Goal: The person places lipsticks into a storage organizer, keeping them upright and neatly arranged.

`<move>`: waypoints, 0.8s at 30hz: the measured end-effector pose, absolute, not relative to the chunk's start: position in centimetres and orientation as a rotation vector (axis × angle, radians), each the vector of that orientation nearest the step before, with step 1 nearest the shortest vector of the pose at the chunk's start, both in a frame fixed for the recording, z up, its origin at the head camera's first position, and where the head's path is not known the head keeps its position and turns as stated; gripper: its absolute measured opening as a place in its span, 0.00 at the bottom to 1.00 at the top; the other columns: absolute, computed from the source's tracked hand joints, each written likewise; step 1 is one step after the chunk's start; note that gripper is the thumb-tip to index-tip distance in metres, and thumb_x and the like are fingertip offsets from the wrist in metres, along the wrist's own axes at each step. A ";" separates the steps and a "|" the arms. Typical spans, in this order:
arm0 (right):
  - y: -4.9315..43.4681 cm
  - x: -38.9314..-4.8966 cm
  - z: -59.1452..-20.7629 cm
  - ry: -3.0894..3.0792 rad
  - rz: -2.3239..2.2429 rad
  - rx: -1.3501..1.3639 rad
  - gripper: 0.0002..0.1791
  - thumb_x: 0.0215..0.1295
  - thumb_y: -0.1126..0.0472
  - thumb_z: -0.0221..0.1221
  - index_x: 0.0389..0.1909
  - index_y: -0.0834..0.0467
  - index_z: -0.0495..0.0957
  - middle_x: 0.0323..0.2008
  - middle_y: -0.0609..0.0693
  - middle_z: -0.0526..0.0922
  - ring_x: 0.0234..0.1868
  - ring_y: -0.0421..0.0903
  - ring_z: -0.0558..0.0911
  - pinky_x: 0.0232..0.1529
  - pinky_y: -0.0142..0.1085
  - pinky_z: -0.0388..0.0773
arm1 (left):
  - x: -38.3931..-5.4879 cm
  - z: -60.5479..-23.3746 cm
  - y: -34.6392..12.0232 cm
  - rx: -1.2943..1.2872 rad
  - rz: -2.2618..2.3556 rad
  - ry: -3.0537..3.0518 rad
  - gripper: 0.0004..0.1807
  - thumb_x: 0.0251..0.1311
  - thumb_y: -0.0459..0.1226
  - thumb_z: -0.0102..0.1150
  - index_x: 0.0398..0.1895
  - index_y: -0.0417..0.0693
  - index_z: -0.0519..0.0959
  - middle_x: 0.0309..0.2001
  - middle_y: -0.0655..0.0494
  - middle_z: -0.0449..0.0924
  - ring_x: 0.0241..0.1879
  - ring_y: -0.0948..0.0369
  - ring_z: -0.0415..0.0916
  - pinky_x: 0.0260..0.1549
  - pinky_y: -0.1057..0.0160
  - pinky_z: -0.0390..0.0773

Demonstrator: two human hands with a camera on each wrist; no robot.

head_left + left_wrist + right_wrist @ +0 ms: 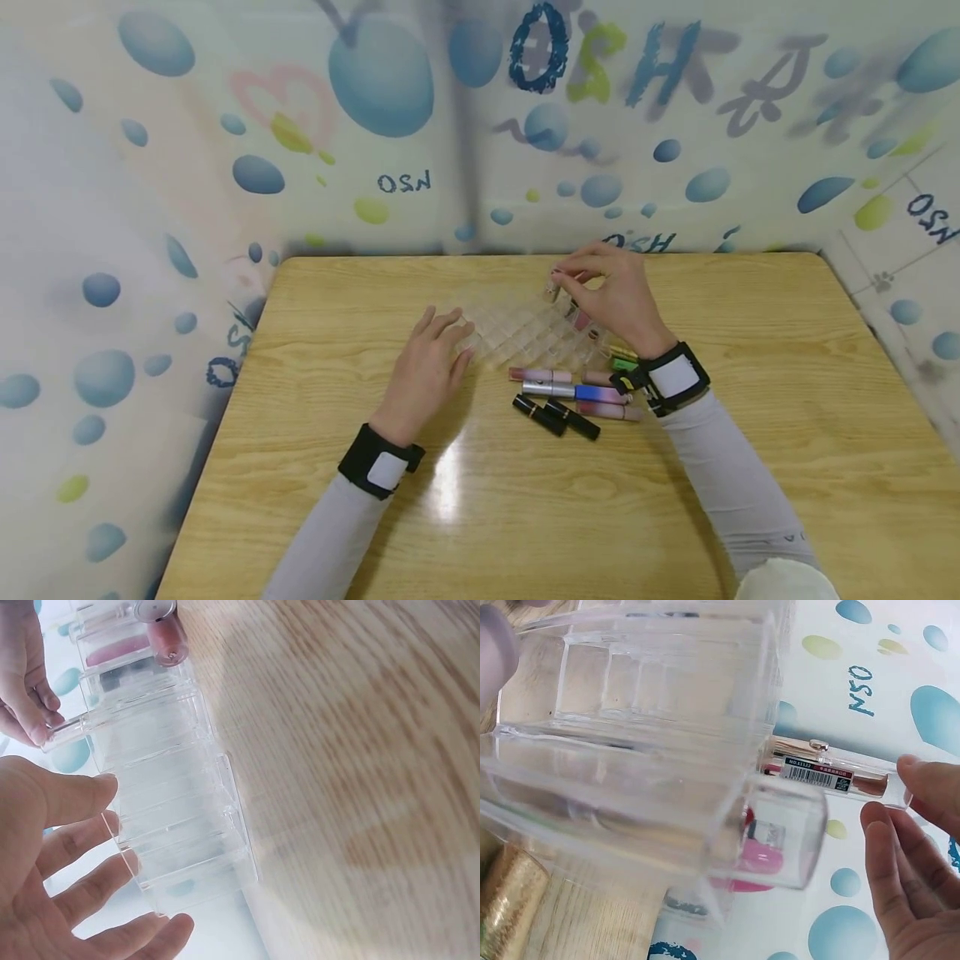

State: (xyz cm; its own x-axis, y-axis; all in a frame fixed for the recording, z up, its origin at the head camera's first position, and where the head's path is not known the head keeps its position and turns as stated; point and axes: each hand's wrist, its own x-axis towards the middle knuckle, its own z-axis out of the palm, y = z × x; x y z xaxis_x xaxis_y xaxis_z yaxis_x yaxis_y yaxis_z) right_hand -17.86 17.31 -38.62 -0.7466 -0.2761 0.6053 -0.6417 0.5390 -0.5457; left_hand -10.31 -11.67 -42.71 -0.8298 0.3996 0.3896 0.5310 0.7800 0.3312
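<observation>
A clear plastic lipstick organizer (pixel 510 329) with rows of compartments stands near the table's back edge. My left hand (pixel 423 371) is at its left end, fingers spread and fairly straight, with fingertips touching its edge in the left wrist view. My right hand (pixel 621 293) pinches the end of a clear lip gloss tube (pixel 817 772) with a barcode label, between thumb and fingertips. The tube's other end sits at a compartment at the back right of the organizer. Pink and red cosmetics (pixel 581 319) occupy compartments at the right end.
In front of the organizer lie several loose tubes: a pink one (pixel 540 375), a silver and blue one (pixel 600 395), and two black lipsticks (pixel 538 415). A green item (pixel 624 364) is beside the right wrist. A patterned wall (pixel 405 208) rises behind the wooden table (pixel 525 517).
</observation>
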 end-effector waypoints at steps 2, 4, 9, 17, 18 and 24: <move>17.3 -17.9 -38.8 -2.346 1.104 0.745 0.07 0.60 0.63 0.72 0.37 0.62 0.92 0.36 0.53 0.88 0.33 0.47 0.86 0.34 0.46 0.87 | -10.3 -42.7 -11.6 -0.720 -0.622 -2.671 0.19 0.65 0.34 0.66 0.57 0.34 0.84 0.61 0.36 0.81 0.67 0.46 0.74 0.77 0.47 0.57; 17.3 -18.0 -38.9 -2.371 1.116 0.739 0.07 0.60 0.63 0.72 0.37 0.62 0.92 0.36 0.53 0.87 0.33 0.47 0.86 0.35 0.47 0.87 | -10.3 -42.8 -11.6 -0.722 -0.613 -2.670 0.19 0.65 0.34 0.67 0.57 0.34 0.84 0.61 0.36 0.81 0.67 0.46 0.74 0.77 0.47 0.57; 17.3 -18.1 -39.3 -2.411 1.119 0.729 0.06 0.60 0.63 0.72 0.36 0.62 0.91 0.35 0.53 0.88 0.33 0.47 0.87 0.34 0.47 0.88 | -10.4 -42.8 -11.5 -0.718 -0.584 -2.689 0.19 0.65 0.34 0.66 0.57 0.34 0.84 0.62 0.36 0.81 0.68 0.46 0.73 0.78 0.48 0.56; 17.3 -18.3 -39.9 -2.442 1.100 0.718 0.07 0.60 0.63 0.72 0.36 0.62 0.92 0.33 0.54 0.89 0.32 0.47 0.87 0.32 0.46 0.87 | -10.1 -42.5 -11.6 -0.711 -0.571 -2.706 0.19 0.66 0.34 0.65 0.58 0.35 0.83 0.61 0.37 0.81 0.68 0.46 0.73 0.78 0.47 0.56; 17.4 -18.3 -39.9 -2.455 1.093 0.713 0.07 0.60 0.63 0.72 0.36 0.62 0.92 0.33 0.53 0.89 0.32 0.47 0.87 0.32 0.46 0.87 | -10.1 -42.5 -11.6 -0.712 -0.570 -2.702 0.19 0.66 0.34 0.66 0.58 0.35 0.83 0.61 0.37 0.81 0.68 0.46 0.73 0.77 0.47 0.56; 17.3 -18.3 -40.0 -2.538 1.059 0.688 0.07 0.61 0.59 0.72 0.37 0.59 0.92 0.35 0.50 0.89 0.34 0.44 0.85 0.33 0.42 0.86 | -10.2 -42.7 -11.5 -0.722 -0.574 -2.686 0.19 0.65 0.34 0.66 0.57 0.34 0.83 0.61 0.37 0.81 0.68 0.46 0.73 0.77 0.46 0.56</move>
